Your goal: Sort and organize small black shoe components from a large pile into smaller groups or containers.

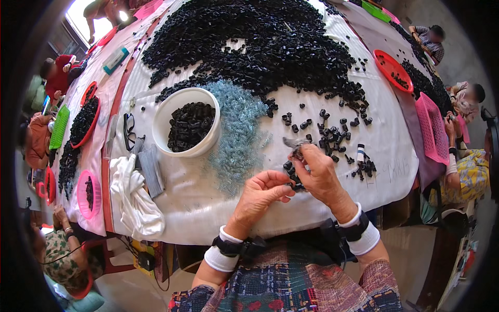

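My left hand (262, 195) is over the white-covered table (197, 221), its thumb and forefinger pinched at a small black plastic part (290, 182). Close beside it, my right hand (323, 174) has its fingers closed on a small greyish thing (295, 142) with a pointed end; its kind cannot be made out. Loose black parts (332, 136) lie scattered just beyond both hands. To the left spreads a pile of small clear bluish pieces (236, 140). Against that pile stands a white bucket (162, 122), partly filled with black parts.
A large heap of black parts (249, 47) covers the far table. Glasses (128, 130), a white cloth (130, 197) and a grey folded cloth (150, 171) lie left. A pink basket (431, 127) and a red tray (393, 71) are right. Other people sit along both sides.
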Action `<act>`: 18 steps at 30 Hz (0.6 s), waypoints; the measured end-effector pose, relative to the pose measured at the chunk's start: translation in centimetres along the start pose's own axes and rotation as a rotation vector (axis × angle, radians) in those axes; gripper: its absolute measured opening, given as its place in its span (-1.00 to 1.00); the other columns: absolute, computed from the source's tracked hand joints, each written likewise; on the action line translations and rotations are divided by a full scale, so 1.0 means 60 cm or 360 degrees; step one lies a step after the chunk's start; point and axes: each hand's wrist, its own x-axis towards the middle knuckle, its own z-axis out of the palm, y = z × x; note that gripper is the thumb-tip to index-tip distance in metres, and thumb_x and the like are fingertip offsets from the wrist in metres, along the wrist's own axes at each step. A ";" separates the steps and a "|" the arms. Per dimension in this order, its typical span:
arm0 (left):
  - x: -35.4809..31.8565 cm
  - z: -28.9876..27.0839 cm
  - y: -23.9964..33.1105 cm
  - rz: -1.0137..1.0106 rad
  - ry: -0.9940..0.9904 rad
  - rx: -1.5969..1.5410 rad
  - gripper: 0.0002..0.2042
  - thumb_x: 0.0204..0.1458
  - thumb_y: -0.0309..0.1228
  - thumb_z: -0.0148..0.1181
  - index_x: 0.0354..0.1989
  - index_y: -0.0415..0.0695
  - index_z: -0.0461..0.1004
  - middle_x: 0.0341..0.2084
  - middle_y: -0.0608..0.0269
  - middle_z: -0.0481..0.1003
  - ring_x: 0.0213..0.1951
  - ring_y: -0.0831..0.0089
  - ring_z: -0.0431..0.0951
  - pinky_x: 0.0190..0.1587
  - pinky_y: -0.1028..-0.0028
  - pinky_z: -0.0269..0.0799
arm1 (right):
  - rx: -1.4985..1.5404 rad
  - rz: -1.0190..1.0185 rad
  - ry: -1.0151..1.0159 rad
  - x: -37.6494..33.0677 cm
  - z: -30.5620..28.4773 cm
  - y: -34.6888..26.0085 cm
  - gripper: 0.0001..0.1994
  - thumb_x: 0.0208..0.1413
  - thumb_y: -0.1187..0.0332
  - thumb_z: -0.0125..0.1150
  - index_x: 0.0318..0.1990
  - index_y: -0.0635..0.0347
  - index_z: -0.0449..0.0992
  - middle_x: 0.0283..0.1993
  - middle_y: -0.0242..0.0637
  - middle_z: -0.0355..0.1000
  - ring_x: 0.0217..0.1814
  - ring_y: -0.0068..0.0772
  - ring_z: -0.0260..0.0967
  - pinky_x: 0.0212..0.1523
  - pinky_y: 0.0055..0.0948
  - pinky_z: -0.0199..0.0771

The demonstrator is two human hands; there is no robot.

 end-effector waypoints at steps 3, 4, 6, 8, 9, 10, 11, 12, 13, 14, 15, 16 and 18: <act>0.000 -0.006 0.000 0.0006 -0.0130 0.0069 -0.80 -0.06 -0.60 0.21 -0.22 -0.27 0.44 -0.36 0.18 0.53 -0.34 0.44 0.57 -0.31 0.55 0.49 | -0.0033 -0.0015 -0.0104 0.025 0.019 0.003 -0.85 -0.12 0.61 0.05 -0.32 0.32 0.33 -0.42 -0.05 0.33 -0.32 0.01 0.29 -0.34 -0.18 0.31; -0.001 -0.008 0.000 -0.0019 -0.0178 0.0120 -0.78 -0.08 -0.61 0.23 -0.22 -0.28 0.44 -0.35 0.18 0.53 -0.32 0.43 0.57 -0.31 0.55 0.49 | -0.0044 -0.0028 -0.0133 0.032 0.027 0.003 -0.85 -0.12 0.60 0.05 -0.33 0.30 0.33 -0.42 -0.06 0.33 -0.32 0.01 0.29 -0.33 -0.17 0.31; -0.003 -0.010 0.002 -0.0035 -0.0220 0.0118 -0.78 -0.08 -0.61 0.23 -0.21 -0.29 0.45 -0.35 0.17 0.53 -0.31 0.43 0.57 -0.31 0.55 0.49 | -0.0060 -0.0010 -0.0233 0.041 0.042 0.010 -0.84 -0.13 0.59 0.04 -0.31 0.29 0.33 -0.41 -0.06 0.35 -0.29 0.01 0.29 -0.30 -0.17 0.32; -0.002 -0.011 -0.001 -0.0058 -0.0267 0.0114 -0.77 -0.09 -0.60 0.24 -0.21 -0.30 0.45 -0.34 0.17 0.53 -0.31 0.43 0.57 -0.31 0.55 0.49 | -0.0039 -0.0143 -0.0319 0.049 0.062 0.022 -0.78 -0.16 0.60 0.03 -0.27 0.30 0.34 -0.37 -0.08 0.38 -0.26 0.00 0.30 -0.26 -0.18 0.35; -0.002 -0.012 -0.003 -0.0056 -0.0280 0.0093 -0.77 -0.08 -0.59 0.24 -0.21 -0.30 0.45 -0.35 0.17 0.53 -0.31 0.43 0.57 -0.30 0.56 0.49 | -0.0114 -0.0117 -0.0404 0.051 0.067 0.022 -0.73 -0.18 0.59 0.04 -0.22 0.30 0.36 -0.34 -0.12 0.40 -0.23 -0.05 0.32 -0.21 -0.21 0.38; -0.002 -0.013 -0.004 -0.0053 -0.0290 0.0074 -0.77 -0.08 -0.58 0.24 -0.21 -0.31 0.45 -0.35 0.17 0.53 -0.31 0.43 0.57 -0.30 0.56 0.49 | -0.0116 -0.0119 -0.0412 0.055 0.072 0.024 -0.73 -0.18 0.59 0.04 -0.22 0.30 0.36 -0.34 -0.12 0.40 -0.23 -0.05 0.32 -0.21 -0.21 0.38; -0.001 -0.013 -0.004 -0.0050 -0.0290 0.0067 -0.77 -0.08 -0.58 0.24 -0.21 -0.31 0.45 -0.35 0.17 0.53 -0.31 0.43 0.57 -0.30 0.56 0.49 | -0.0180 -0.0224 -0.0467 0.057 0.078 0.029 -0.72 -0.18 0.57 0.04 -0.20 0.29 0.37 -0.34 -0.14 0.41 -0.23 -0.07 0.32 -0.21 -0.24 0.39; 0.000 -0.012 -0.004 -0.0053 -0.0305 0.0074 -0.77 -0.07 -0.58 0.24 -0.21 -0.31 0.45 -0.36 0.18 0.53 -0.33 0.45 0.57 -0.30 0.57 0.49 | -0.0245 -0.0328 -0.0522 0.059 0.080 0.032 -0.70 -0.18 0.56 0.05 -0.19 0.29 0.37 -0.33 -0.16 0.41 -0.23 -0.08 0.33 -0.20 -0.26 0.40; -0.001 -0.013 -0.003 -0.0055 -0.0314 0.0081 -0.78 -0.06 -0.58 0.23 -0.21 -0.31 0.45 -0.37 0.18 0.53 -0.34 0.46 0.57 -0.30 0.57 0.48 | -0.0259 -0.0335 -0.0507 0.060 0.083 0.033 -0.71 -0.19 0.55 0.05 -0.20 0.27 0.38 -0.33 -0.18 0.41 -0.22 -0.10 0.33 -0.20 -0.27 0.40; -0.001 -0.013 -0.003 -0.0053 -0.0311 0.0076 -0.78 -0.06 -0.58 0.23 -0.21 -0.31 0.45 -0.37 0.18 0.53 -0.34 0.46 0.57 -0.30 0.57 0.48 | -0.0257 -0.0336 -0.0513 0.060 0.081 0.034 -0.71 -0.19 0.55 0.05 -0.20 0.27 0.38 -0.33 -0.18 0.41 -0.22 -0.10 0.33 -0.20 -0.27 0.40; 0.000 -0.013 -0.003 -0.0036 -0.0303 0.0065 -0.78 -0.06 -0.58 0.23 -0.21 -0.31 0.45 -0.40 0.19 0.53 -0.35 0.47 0.56 -0.31 0.57 0.48 | -0.0341 -0.0341 -0.0510 0.058 0.074 0.036 -0.72 -0.19 0.54 0.05 -0.21 0.27 0.38 -0.32 -0.17 0.41 -0.22 -0.09 0.33 -0.19 -0.28 0.40; -0.001 -0.013 -0.003 -0.0017 -0.0289 0.0055 -0.79 -0.06 -0.58 0.23 -0.21 -0.30 0.45 -0.42 0.20 0.52 -0.36 0.49 0.55 -0.31 0.57 0.47 | -0.0419 -0.0349 -0.0507 0.056 0.068 0.036 -0.72 -0.19 0.54 0.05 -0.21 0.27 0.38 -0.31 -0.16 0.40 -0.21 -0.09 0.33 -0.19 -0.28 0.39; -0.001 -0.016 -0.003 0.0015 -0.0236 0.0070 -0.78 -0.06 -0.58 0.22 -0.20 -0.30 0.45 -0.44 0.21 0.52 -0.37 0.50 0.54 -0.32 0.58 0.47 | -0.0446 -0.0312 -0.0504 0.052 0.051 0.039 -0.74 -0.18 0.55 0.05 -0.23 0.27 0.38 -0.31 -0.15 0.40 -0.21 -0.08 0.32 -0.18 -0.27 0.38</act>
